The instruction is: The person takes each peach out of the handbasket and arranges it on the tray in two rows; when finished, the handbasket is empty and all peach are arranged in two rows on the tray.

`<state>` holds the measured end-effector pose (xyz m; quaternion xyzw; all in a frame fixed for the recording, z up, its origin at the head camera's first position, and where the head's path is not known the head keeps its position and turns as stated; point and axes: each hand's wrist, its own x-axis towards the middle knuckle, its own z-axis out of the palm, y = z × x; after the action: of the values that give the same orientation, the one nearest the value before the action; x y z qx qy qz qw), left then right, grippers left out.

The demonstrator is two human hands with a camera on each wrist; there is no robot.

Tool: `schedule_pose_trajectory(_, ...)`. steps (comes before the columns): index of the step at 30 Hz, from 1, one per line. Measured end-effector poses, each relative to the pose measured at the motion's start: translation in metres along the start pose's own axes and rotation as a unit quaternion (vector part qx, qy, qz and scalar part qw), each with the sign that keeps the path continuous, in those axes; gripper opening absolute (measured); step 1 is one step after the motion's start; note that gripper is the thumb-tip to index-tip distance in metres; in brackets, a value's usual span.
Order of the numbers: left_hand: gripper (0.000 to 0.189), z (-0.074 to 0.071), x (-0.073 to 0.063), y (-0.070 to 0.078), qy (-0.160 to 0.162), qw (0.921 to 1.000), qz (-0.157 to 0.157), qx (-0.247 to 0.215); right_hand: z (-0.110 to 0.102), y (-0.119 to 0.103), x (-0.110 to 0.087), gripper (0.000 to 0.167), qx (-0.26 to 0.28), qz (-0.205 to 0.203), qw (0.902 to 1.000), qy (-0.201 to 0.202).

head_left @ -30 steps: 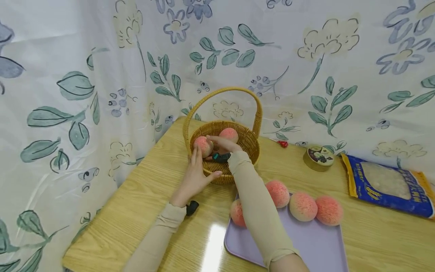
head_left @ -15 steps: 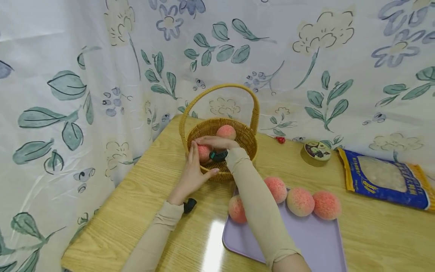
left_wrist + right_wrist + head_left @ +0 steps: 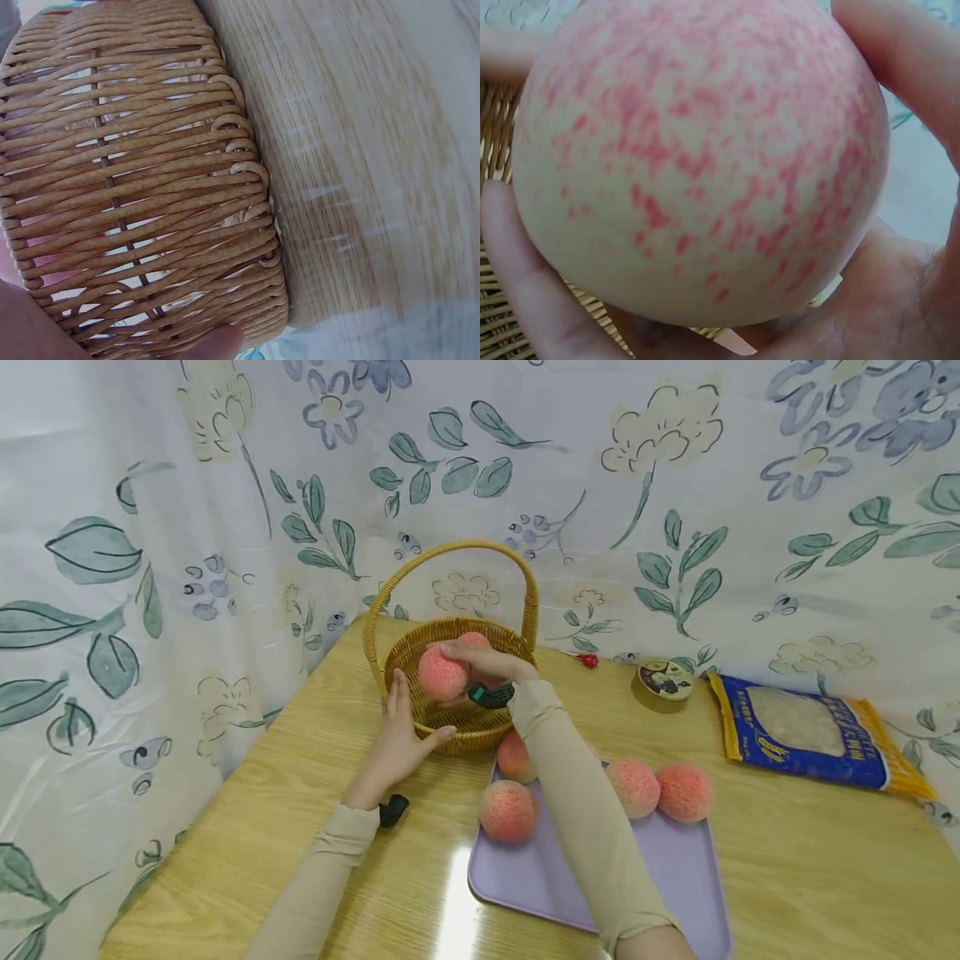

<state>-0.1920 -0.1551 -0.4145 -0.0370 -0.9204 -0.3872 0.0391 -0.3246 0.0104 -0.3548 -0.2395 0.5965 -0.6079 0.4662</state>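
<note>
My right hand [image 3: 491,664] grips a pink, speckled peach [image 3: 442,672] over the wicker basket [image 3: 468,742]. In the right wrist view, fingers and thumb curl round the peach [image 3: 705,165]. A second peach [image 3: 475,640] sits farther back in the basket, partly covered by the right hand. With fairly straight fingers and the thumb spread, my left hand [image 3: 393,743] rests against the basket's near left side. The left wrist view has the woven wall [image 3: 142,172] close up, with a thumb or fingertip [image 3: 217,343] touching it at the bottom.
A purple tray [image 3: 525,877] with several peaches [image 3: 508,810] lies at the basket's front right, partly under the right sleeve. Behind it are a round tin [image 3: 663,685], a small red item [image 3: 587,660] and a blue-and-yellow packet [image 3: 810,731]. A floral curtain [image 3: 465,460] hangs behind the table.
The right hand has closed round the peach at the basket's left and lifted it slightly. The left hand stays at the basket's side. The head view has shifted right.
</note>
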Motion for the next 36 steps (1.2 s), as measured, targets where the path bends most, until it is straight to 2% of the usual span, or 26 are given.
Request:
schedule_pose_trajectory(3,0.118,-0.001,0.001,-0.001,0.001,1.0000,-0.003,0.001,0.001,-0.004,-0.011,0.050,0.000,-0.028,0.9996,0.005)
schedule_pose_trajectory(7,0.119,-0.005,0.001,-0.004,0.002,1.0000,-0.005,0.006,-0.002,-0.008,-0.024,0.051,-0.049,-0.064,0.9967,0.007)
schedule_pose_trajectory(14,0.119,-0.007,0.002,-0.007,0.004,0.9998,-0.011,0.016,-0.008,-0.003,-0.061,0.057,-0.074,-0.029,0.9960,0.042)
schedule_pose_trajectory(18,0.120,-0.006,0.002,-0.008,0.000,0.9999,-0.010,0.011,-0.013,0.007,-0.085,0.056,-0.060,-0.022,0.9953,0.073)
schedule_pose_trajectory(22,0.120,-0.005,0.002,-0.008,-0.004,0.9999,-0.008,0.013,-0.018,0.022,-0.110,0.059,-0.050,-0.032,0.9929,0.103)
schedule_pose_trajectory(27,0.118,-0.001,0.003,-0.003,-0.013,0.9998,0.000,0.017,-0.021,0.041,-0.142,0.061,-0.063,-0.031,0.9900,0.123)
schedule_pose_trajectory(32,0.118,0.001,0.004,0.001,-0.012,0.9998,0.003,0.016,-0.016,0.054,-0.172,0.063,-0.047,-0.055,0.9882,0.135)
schedule_pose_trajectory(36,0.117,0.002,0.004,0.002,-0.015,0.9997,0.001,0.020,-0.006,0.066,-0.191,0.057,-0.017,-0.079,0.9899,0.116)
